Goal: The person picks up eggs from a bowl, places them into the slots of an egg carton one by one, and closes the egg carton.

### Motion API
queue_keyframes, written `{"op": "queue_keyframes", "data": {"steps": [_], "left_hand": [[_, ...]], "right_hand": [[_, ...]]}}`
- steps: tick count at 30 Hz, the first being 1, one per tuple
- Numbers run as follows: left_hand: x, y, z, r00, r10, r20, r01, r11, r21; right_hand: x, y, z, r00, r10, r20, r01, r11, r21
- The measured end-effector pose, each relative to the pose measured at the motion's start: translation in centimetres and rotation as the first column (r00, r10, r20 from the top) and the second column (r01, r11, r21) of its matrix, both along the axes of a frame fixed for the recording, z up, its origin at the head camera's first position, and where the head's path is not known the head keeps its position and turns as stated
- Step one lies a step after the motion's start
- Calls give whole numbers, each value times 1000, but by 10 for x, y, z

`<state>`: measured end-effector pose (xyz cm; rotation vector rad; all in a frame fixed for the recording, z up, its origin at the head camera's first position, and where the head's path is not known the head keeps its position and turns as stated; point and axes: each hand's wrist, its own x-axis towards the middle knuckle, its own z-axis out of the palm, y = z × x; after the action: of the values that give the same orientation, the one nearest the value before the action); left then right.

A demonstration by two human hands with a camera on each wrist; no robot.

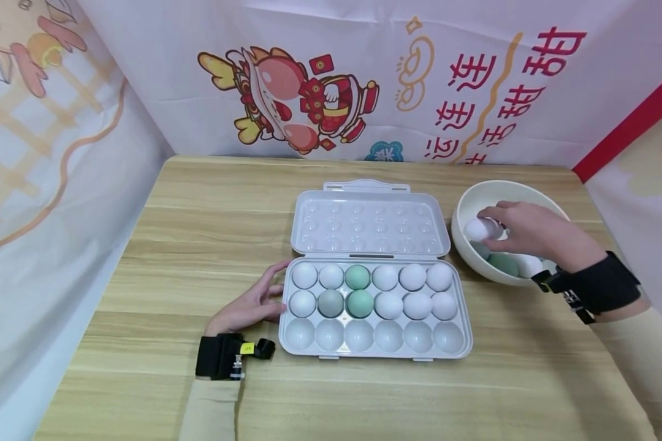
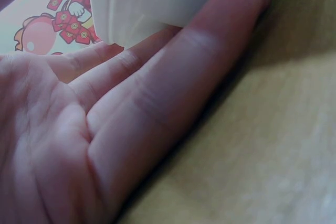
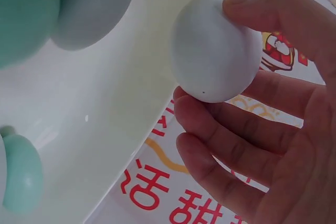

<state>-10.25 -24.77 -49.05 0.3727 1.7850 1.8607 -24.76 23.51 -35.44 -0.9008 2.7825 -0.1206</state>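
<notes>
My right hand [image 1: 521, 229] pinches a white egg [image 3: 215, 51] between thumb and fingers, inside the rim of the white bowl [image 1: 469, 205]. Beneath it in the bowl lie green eggs [image 1: 504, 264], a greyish egg [image 3: 94, 9] and a white egg [image 1: 529, 264]. My left hand [image 1: 248, 306] touches the left side of the white egg box [image 1: 375, 354], its fingers fairly straight along the wall in the left wrist view. Eggs fill the box's back and middle rows, mostly white [image 1: 386, 277], some green [image 1: 360, 303] and one greyish [image 1: 331, 302]. The front row shows bare cups [image 1: 358, 335].
The box's dimpled lid [image 1: 371, 222] lies folded back behind it, close to the bowl's left side. Both stand on a wooden table [image 1: 209, 226]. A printed cloth [image 1: 160, 73] hangs along the table's back edge. Cloth also borders the left and right sides.
</notes>
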Motion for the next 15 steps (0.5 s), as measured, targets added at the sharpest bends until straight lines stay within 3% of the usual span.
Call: {"op": "queue_keyframes", "data": {"steps": [7, 15], "left_hand": [[-1, 0, -1, 1000, 6, -4, -7, 1000, -3], [-1, 1, -1, 1000, 3, -1, -3, 1000, 9]], "right_hand": [[18, -5, 6, 994, 55, -99, -58, 998, -30], [33, -11, 5, 985, 100, -141, -108, 993, -56]]}}
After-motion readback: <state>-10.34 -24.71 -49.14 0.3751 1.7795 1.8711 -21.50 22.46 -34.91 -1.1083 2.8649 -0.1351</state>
